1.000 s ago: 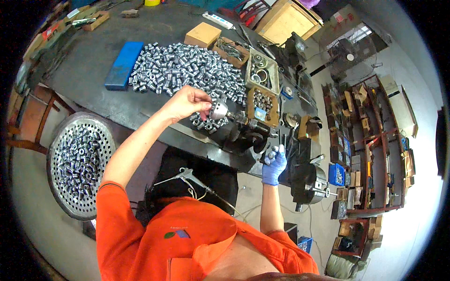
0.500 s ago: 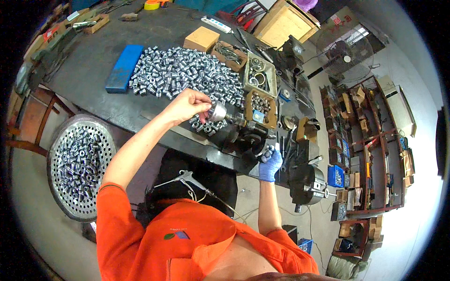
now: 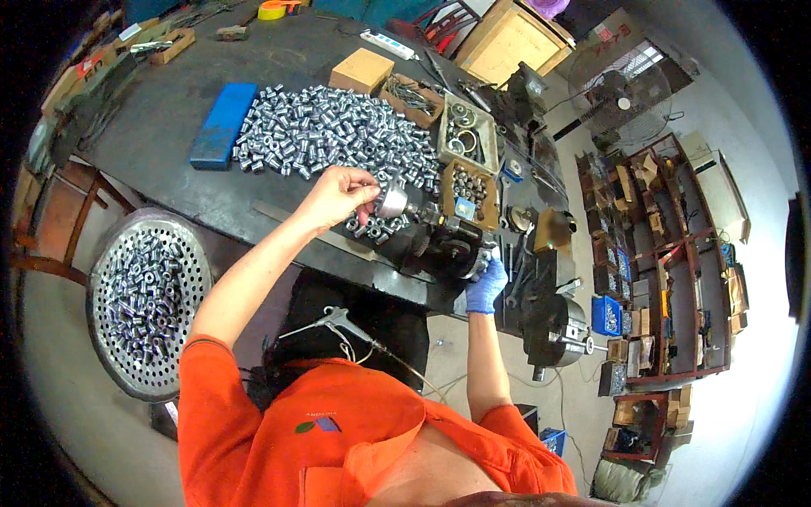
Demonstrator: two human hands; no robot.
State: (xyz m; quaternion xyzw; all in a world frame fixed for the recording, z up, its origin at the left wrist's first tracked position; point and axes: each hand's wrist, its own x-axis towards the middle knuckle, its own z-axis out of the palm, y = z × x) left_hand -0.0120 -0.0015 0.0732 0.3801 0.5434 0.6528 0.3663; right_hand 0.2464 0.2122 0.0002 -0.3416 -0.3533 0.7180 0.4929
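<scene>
A small dark bench machine with a silver drill-type chuck (image 3: pixel 391 203) is at the near edge of the table. My bare left hand (image 3: pixel 342 196) is at the chuck's open left end, thumb and fingers pinched together. Whatever they hold is hidden. At the machine's right end, my right hand (image 3: pixel 487 283), in a blue glove, has its fingers curled round the silver rim of a handwheel (image 3: pixel 470 267). The fingers partly hide that wheel. Behind the chuck spreads a large heap of short metal sleeves (image 3: pixel 338 127), with a few more lying just below the chuck.
A blue block (image 3: pixel 223 127) borders the heap. Right of it are a cardboard tray of small parts (image 3: pixel 460 173) and a box of rings (image 3: pixel 483 135). A perforated metal bowl (image 3: pixel 101 287) of sleeves is at left. An air gun (image 3: pixel 334 319) hangs below the table edge.
My right hand has moved slightly up and left against the handwheel, its fingers turned further round the rim. My left hand stays at the chuck.
</scene>
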